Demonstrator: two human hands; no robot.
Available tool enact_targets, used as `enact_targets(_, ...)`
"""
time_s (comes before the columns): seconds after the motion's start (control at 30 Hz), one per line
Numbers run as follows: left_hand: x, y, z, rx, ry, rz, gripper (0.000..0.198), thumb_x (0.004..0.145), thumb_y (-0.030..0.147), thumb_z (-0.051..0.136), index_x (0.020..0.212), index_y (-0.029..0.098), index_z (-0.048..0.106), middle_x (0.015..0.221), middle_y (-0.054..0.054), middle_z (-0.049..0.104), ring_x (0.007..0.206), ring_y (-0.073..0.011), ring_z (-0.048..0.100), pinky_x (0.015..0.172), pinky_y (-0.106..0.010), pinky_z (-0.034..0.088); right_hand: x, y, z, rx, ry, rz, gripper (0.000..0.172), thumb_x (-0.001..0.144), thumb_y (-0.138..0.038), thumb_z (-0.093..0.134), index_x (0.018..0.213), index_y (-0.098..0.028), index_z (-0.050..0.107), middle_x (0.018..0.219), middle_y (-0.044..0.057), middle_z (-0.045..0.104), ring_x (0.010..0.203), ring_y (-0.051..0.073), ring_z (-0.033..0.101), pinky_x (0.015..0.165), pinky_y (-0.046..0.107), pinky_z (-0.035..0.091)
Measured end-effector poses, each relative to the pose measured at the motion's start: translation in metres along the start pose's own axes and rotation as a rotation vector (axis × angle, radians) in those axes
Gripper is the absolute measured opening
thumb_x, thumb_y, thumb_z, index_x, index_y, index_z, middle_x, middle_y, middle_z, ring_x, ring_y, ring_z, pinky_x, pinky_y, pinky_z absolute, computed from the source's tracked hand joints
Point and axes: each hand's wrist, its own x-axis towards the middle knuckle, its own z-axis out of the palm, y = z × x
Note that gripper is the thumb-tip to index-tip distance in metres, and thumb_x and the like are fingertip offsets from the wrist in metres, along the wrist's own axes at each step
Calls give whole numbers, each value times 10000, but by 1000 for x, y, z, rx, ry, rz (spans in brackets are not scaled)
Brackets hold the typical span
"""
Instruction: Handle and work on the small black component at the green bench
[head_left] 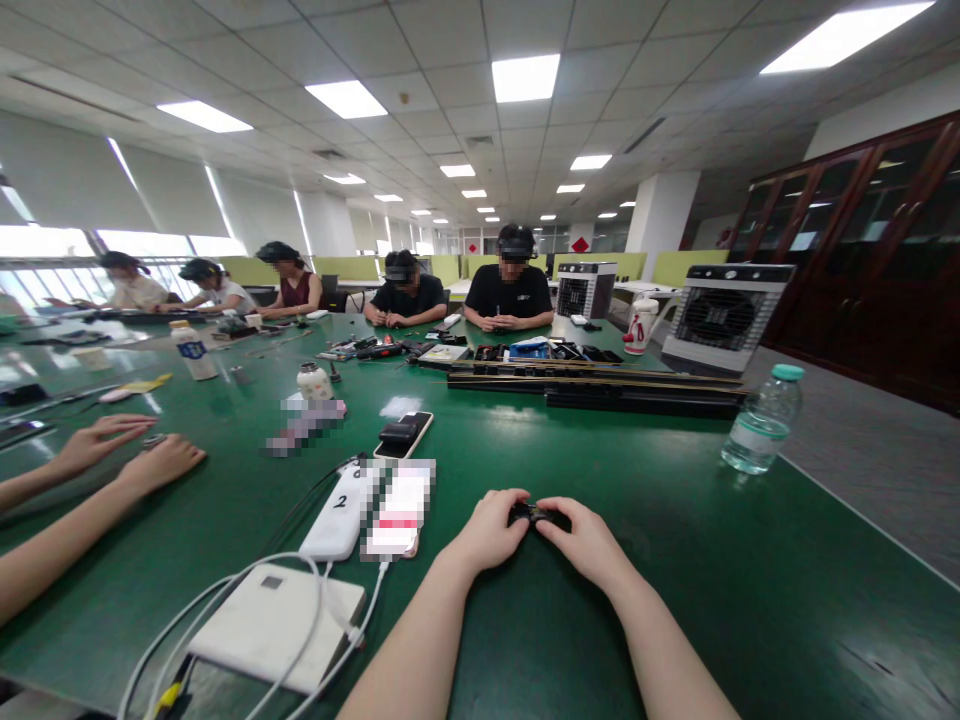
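Note:
A small black object (534,514) lies between my two hands, low over the green table (645,620). My left hand (491,530) has its thumb and fingers closed on the object's left end. From the other side, my right hand (581,535) grips its right end between thumb and fingers. The fingertips hide both ends, so its full shape cannot be made out. To the left of my hands lie a phone with a lit screen (401,505) and a white power bank (341,515) marked 2.
A white box (274,625) with looping cables sits at the lower left. Another person's hands (161,463) rest at the left. A water bottle (761,425) stands at the right. Long black bars (600,388) and tools lie farther back, before several seated people.

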Motion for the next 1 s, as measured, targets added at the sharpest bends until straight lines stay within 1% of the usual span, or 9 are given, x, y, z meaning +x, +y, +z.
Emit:
enact_targets(0.33,-1,-2,1,-2,1,1,377,812,246,523,1182,184,559,1134,-84,618,1088,-231,529,980,-360,403,1,4,0,-2,-8,47,355,737,-319,577,1062,-195,644,1116,76,676,1052,239,601,958,380,436)
enact_targets(0.5,0,-2,1,3,-4,4,362,826,269,515,1175,189,565,1137,-81,618,1093,-235,527,976,-364,404,1,2,-2,-6,-23,51,354,747,-338,563,1060,-196,648,1112,77,680,1055,243,603,954,381,440)
enact_targets(0.67,0,-4,1,-2,-3,15,365,827,273,515,1179,187,559,1130,-81,621,1079,-236,533,963,-362,414,1,4,0,11,-10,44,339,742,-352,570,1039,-213,657,1095,66,689,1046,240,609,947,374,445)
enact_targets(1.0,-1,1,-2,1,-12,-2,371,796,224,519,1163,192,566,1095,-67,635,1052,-227,547,950,-348,425,1,6,0,19,-10,41,322,748,-344,574,1034,-222,656,1095,60,686,1048,235,608,952,374,445)
